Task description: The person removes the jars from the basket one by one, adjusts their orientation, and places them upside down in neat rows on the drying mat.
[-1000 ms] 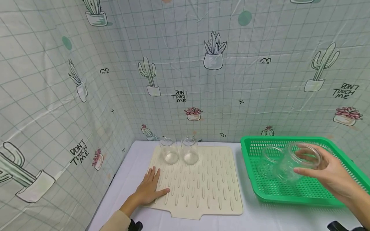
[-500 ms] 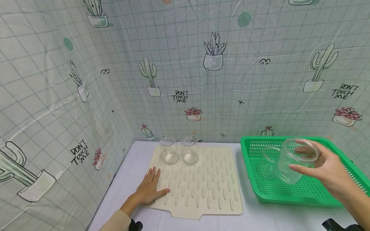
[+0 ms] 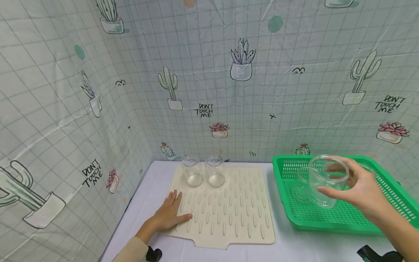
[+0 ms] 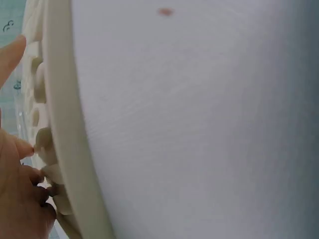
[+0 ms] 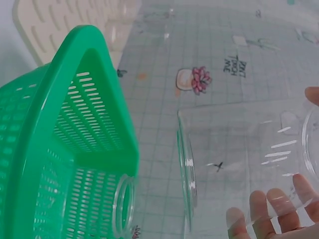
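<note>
My right hand [image 3: 363, 185] grips a clear glass jar [image 3: 322, 187] by its side, thumb toward me and fingers behind, above the green basket [image 3: 340, 228]. The jar tilts slightly with its mouth up. In the right wrist view the fingers show through the jar's wall [image 5: 234, 154]. My left hand [image 3: 171, 214] rests with straight, spread fingers on the left edge of a cream drying mat [image 3: 232, 214] with raised oval ridges. Two clear glass jars [image 3: 192, 173] stand side by side at the mat's back left.
Another clear glass [image 3: 300, 191] stands in the basket's left part, partly behind the held jar. A further glass rim [image 3: 369, 168] shows behind my right hand. A white cloth [image 3: 144, 189] covers the table. A printed cactus curtain [image 3: 271, 98] closes off the back and left.
My right hand has lifted the glass jar a little and carried it left over the basket, bringing it more upright. The left hand has stayed in place.
</note>
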The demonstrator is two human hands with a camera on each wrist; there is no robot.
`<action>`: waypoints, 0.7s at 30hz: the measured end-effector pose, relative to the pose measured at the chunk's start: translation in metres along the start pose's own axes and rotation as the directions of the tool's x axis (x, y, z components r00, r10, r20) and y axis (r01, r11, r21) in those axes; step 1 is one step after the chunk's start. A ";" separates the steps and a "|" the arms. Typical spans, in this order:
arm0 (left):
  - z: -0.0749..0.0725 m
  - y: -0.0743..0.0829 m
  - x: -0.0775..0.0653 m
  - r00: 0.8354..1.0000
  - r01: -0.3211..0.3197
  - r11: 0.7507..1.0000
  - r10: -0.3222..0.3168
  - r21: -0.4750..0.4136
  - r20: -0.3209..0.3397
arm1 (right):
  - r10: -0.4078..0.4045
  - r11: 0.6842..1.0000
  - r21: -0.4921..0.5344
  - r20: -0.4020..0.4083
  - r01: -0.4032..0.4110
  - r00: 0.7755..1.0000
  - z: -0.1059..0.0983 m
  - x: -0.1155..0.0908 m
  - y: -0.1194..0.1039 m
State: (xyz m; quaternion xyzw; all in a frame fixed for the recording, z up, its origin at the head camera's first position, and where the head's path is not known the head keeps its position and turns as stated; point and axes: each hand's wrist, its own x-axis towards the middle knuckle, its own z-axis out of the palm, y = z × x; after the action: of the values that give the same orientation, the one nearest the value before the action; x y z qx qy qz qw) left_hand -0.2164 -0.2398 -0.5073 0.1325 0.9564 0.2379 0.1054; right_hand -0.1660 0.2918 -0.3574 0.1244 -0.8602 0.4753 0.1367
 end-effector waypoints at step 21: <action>-0.046 0.027 -0.014 0.997 -0.059 0.976 0.046 -0.209 -0.069 | -0.137 0.949 -0.297 -0.080 0.108 0.987 0.025 0.016 -0.018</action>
State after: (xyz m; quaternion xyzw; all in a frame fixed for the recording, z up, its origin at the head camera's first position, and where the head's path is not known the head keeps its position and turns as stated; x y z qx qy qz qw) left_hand -0.2097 -0.2406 -0.4523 0.1382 0.9249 0.3446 0.0820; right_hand -0.1783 0.2598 -0.3506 0.1323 -0.9035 0.3396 0.2256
